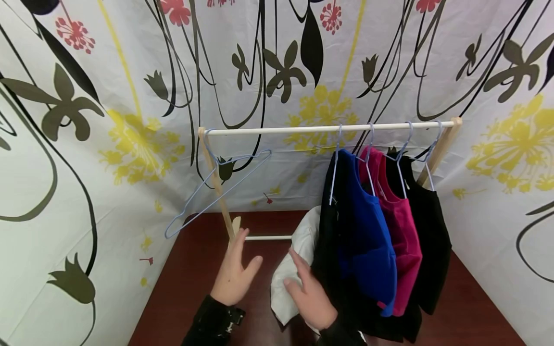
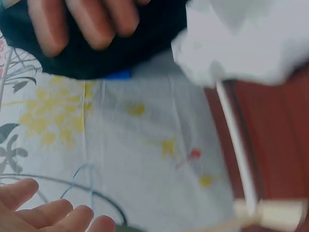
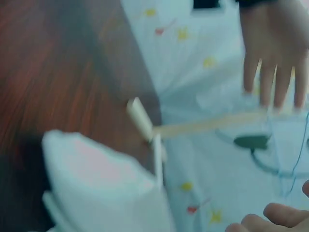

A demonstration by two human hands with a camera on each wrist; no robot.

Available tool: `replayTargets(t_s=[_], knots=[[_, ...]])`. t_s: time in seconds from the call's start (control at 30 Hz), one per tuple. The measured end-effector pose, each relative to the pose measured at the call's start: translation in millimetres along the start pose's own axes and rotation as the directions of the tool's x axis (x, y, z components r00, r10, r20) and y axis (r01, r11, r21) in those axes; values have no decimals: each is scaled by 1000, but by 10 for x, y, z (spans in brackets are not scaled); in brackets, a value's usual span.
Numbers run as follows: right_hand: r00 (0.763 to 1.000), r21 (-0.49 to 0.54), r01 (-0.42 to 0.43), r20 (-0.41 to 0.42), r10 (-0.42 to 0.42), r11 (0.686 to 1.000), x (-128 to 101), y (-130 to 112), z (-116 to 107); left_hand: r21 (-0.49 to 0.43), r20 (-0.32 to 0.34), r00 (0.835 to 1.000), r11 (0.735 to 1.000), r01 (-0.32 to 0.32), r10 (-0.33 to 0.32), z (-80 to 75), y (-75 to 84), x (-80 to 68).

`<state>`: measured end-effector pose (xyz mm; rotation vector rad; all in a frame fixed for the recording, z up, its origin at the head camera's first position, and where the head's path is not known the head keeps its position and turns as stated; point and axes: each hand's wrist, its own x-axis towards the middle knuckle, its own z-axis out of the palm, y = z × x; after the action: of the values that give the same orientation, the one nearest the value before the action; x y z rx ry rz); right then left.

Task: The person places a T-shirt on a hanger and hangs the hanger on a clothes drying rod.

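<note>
A: How far along does the work stand, reading from left to right?

B: One blue wire hanger (image 1: 216, 185) hangs bare and tilted at the left end of the rack (image 1: 329, 129), up and to the left of the left hand (image 1: 235, 274). At the right end four hangers are already dressed: a black garment, a blue top (image 1: 365, 230), a magenta top (image 1: 400, 226) and another black top (image 1: 426, 230). The white garment (image 1: 296, 269) is not yet hung; by this judgement it is the last piece left.

A: What is the state of each grip?

B: The left hand hovers with fingers spread and straight, holding nothing, just left of the white garment. The right hand (image 1: 309, 295) also has a wide grip, fingers extended and lying against the garment's front, gripping nothing.

A: How does the white garment look?

B: It is crumpled and slumped on the dark red worktop (image 1: 190, 269), directly beyond the right hand and touching the hanging black garment on its right. The wrist views are blurred and add only a pale folded mass.
</note>
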<state>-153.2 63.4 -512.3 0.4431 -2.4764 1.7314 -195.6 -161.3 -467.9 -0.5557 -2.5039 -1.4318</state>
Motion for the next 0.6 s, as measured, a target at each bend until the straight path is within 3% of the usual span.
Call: replayTargets(t_s=[0.1, 0.17, 0.27, 0.37, 0.5, 0.6], knots=[[996, -11, -56, -64, 55, 998, 19, 179, -100, 131, -45, 998, 991, -38, 44, -222, -34, 35], [992, -20, -78, -99, 76, 997, 21, 273, -184, 240, -82, 991, 967, -85, 107, -387, -43, 81], [988, 9, -114, -106, 114, 993, 3, 389, -311, 397, -141, 965, 905, -152, 223, -646, -44, 166], [984, 43, -141, -100, 145, 989, -8, 475, -414, 510, -183, 940, 845, -160, 289, -904, -61, 293], [981, 39, -166, -100, 169, 985, -17, 539, -496, 597, -216, 947, 800, -64, 237, -1173, -143, 479], [979, 27, -177, -93, 179, 984, -33, 562, -511, 636, -226, 955, 771, -5, 192, -1278, -241, 563]])
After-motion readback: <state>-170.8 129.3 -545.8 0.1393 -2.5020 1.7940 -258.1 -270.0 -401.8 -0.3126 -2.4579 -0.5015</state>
